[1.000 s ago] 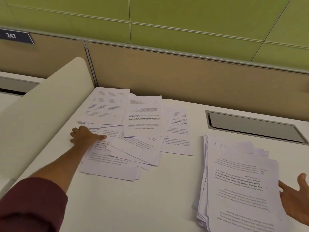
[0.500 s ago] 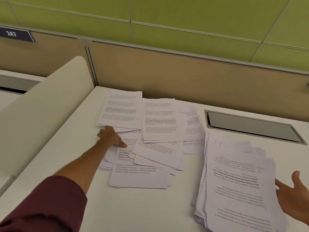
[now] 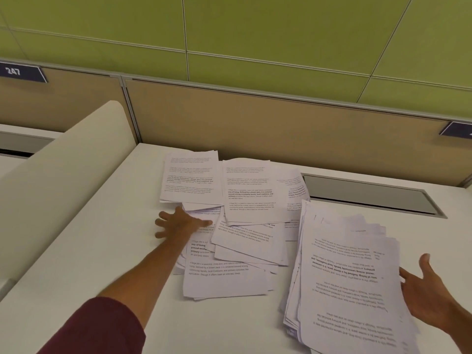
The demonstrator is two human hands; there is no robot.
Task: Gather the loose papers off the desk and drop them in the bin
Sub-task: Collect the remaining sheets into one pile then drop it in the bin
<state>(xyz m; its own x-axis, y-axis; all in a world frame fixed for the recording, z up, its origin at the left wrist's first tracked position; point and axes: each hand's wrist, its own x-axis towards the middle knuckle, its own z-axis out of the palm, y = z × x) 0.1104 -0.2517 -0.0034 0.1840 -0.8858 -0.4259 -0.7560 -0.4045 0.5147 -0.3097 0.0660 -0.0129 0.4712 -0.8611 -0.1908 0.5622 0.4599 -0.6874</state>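
Several loose printed papers (image 3: 245,200) lie fanned over the middle of the white desk (image 3: 102,251). My left hand (image 3: 178,223) lies flat on their left edge with fingers spread, pressing on the sheets. A thick, uneven stack of papers (image 3: 350,277) sits at the right, its left edge touching the loose sheets. My right hand (image 3: 429,295) is open at the stack's right edge, fingers straight against it. No bin is in view.
A grey recessed cable hatch (image 3: 367,195) is set in the desk behind the stack. A tan partition panel (image 3: 255,123) runs along the back, and a cream curved divider (image 3: 63,175) borders the desk's left side.
My left hand has slid the loose papers to the right across the desk until they meet the stack. My right hand stays at the stack's right edge.
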